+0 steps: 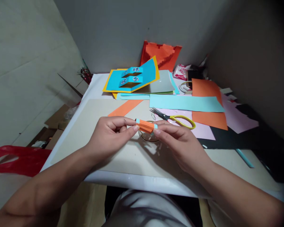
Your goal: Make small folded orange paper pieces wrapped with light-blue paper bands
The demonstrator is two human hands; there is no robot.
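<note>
Between my two hands is a small folded piece of orange paper [146, 126] with light blue ends and pleat-like creases. My left hand [113, 130] pinches its left end with thumb and forefinger. The right end is pinched by my right hand [176, 137]. Just beneath the folded paper, a roll of tape [148, 140] lies on the table, partly hidden by it. Scissors with yellow handles [183, 121] rest beyond my right hand, blades pointing left. An orange paper strip [125, 108] lies flat beyond my left hand.
A blue and yellow pop-up card [113, 78] stands half-folded on stacked paper at the back. A red paper piece [161, 55] leans against the wall. Light blue [184, 103], orange [205, 86] and pink [239, 118] sheets overlap at right. A red plastic bag [23, 160] is at left.
</note>
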